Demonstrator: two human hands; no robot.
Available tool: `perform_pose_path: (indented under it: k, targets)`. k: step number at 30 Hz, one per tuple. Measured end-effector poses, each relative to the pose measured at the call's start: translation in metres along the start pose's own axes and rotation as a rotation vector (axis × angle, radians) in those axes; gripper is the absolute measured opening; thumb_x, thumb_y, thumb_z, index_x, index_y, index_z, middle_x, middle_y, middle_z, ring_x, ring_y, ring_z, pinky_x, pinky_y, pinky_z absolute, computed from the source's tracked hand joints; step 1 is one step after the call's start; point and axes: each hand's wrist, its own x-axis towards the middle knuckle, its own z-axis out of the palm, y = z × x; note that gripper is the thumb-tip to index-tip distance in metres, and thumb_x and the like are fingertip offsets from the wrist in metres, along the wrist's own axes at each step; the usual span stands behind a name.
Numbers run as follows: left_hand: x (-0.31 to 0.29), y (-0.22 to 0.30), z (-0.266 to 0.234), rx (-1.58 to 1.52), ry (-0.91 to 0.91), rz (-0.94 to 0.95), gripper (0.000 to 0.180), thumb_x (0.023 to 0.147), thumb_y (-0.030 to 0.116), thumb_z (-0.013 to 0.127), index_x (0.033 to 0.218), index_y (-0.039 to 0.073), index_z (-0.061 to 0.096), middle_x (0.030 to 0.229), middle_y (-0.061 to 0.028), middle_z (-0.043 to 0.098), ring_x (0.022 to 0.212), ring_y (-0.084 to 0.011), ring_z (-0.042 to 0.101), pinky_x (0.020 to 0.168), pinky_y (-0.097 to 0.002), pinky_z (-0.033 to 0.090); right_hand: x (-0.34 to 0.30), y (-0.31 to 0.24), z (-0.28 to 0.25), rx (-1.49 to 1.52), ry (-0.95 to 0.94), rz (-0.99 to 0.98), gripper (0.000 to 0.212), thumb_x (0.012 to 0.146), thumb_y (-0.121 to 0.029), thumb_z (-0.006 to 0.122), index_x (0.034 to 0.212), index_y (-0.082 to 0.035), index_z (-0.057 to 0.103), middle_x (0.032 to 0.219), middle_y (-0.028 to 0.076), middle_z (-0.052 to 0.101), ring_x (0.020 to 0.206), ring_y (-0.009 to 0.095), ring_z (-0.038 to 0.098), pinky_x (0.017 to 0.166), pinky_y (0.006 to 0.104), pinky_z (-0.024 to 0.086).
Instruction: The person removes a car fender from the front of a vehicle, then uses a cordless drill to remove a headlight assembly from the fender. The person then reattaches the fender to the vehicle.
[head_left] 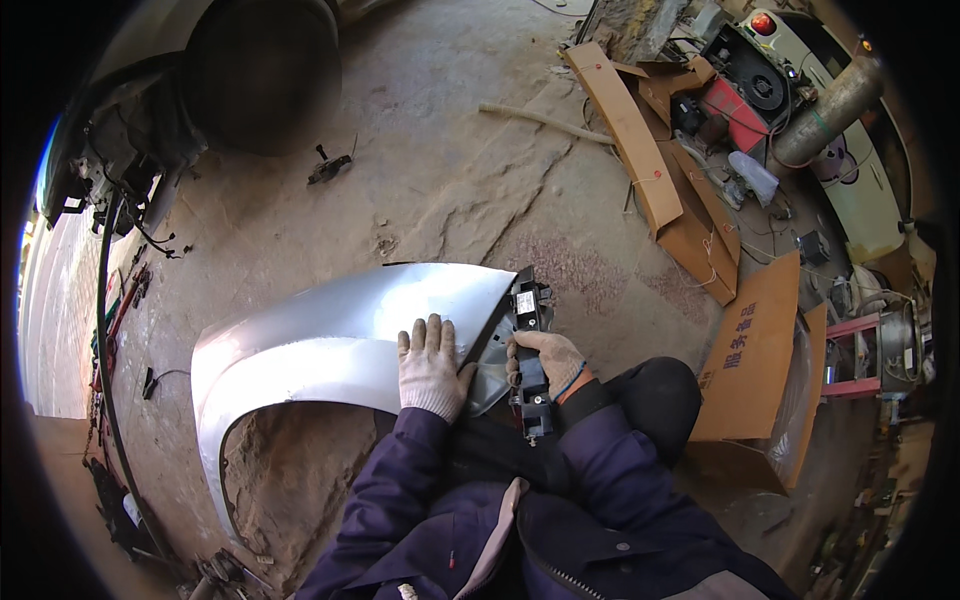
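A silver car fender [305, 330] lies in front of me, its wheel arch curving away to the left. My left hand [430, 370], in a pale knit work glove, rests flat on the fender's surface near its right end, fingers stretched out. Along that right end runs a long black plastic bracket [526, 300] with a small white label. My right hand [552, 362], also gloved, has its fingers wrapped round the middle of the bracket. Whether the bracket is fastened to the fender I cannot tell.
An opened cardboard box [742, 365] stands at the right, with a long flattened carton [640, 160] beyond it. Farther right lie a metal cylinder [828, 112] and assorted car parts. A dark wheel [262, 75] is at the upper left; a small black part [328, 166] lies on the floor.
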Motion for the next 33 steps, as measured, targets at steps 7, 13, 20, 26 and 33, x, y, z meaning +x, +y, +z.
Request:
perform_pose_path:
  k: [7,13,20,26,33]
  targets:
    - [0.002,0.000,-0.002,-0.003,-0.049,-0.017,0.081,0.097,0.047,0.072,0.160,0.000,0.050,0.168,-0.0226,0.046,0.158,-0.0418,0.037,0.134,-0.0584,0.020,0.005,0.015,-0.004,0.032,-0.021,-0.055,0.027,0.111,-0.026,0.061,0.102,-0.002,0.068,0.087,0.011,0.070,0.073,0.026,0.071,0.068,0.0426,0.062]
    - [0.007,-0.008,0.023,0.042,0.011,-0.031,0.075,0.102,0.053,0.065,0.157,0.003,0.055,0.165,-0.0208,0.049,0.156,-0.0404,0.041,0.131,-0.0613,0.025,0.071,0.096,0.023,0.108,0.257,-0.341,0.025,0.109,-0.026,0.061,0.102,-0.002,0.068,0.087,0.012,0.070,0.073,0.027,0.068,0.067,0.0423,0.058]
    - [0.001,-0.016,0.017,0.019,0.107,0.020,0.078,0.098,0.055,0.070,0.153,0.001,0.056,0.162,-0.0233,0.052,0.153,-0.0429,0.044,0.130,-0.0609,0.027,0.039,0.075,0.038,0.333,0.052,-0.302,0.021,0.107,-0.025,0.061,0.110,-0.005,0.068,0.087,0.010,0.069,0.075,0.025,0.070,0.068,0.0396,0.058]
    - [-0.002,-0.009,-0.003,0.021,0.029,0.000,0.081,0.096,0.048,0.073,0.158,0.001,0.051,0.166,-0.0227,0.047,0.157,-0.0418,0.038,0.132,-0.0601,0.021,0.006,0.037,0.023,0.130,0.132,-0.203,0.018,0.106,-0.017,0.063,0.107,0.000,0.070,0.086,0.009,0.071,0.064,0.024,0.069,0.059,0.0400,0.059]
    - [0.003,-0.005,0.000,0.058,-0.015,-0.007,0.082,0.097,0.048,0.073,0.160,0.001,0.050,0.167,-0.0210,0.047,0.158,-0.0397,0.038,0.133,-0.0586,0.021,0.010,0.008,-0.001,0.061,0.056,0.012,0.022,0.108,-0.018,0.060,0.101,0.001,0.066,0.080,0.013,0.068,0.065,0.028,0.068,0.061,0.0451,0.059]
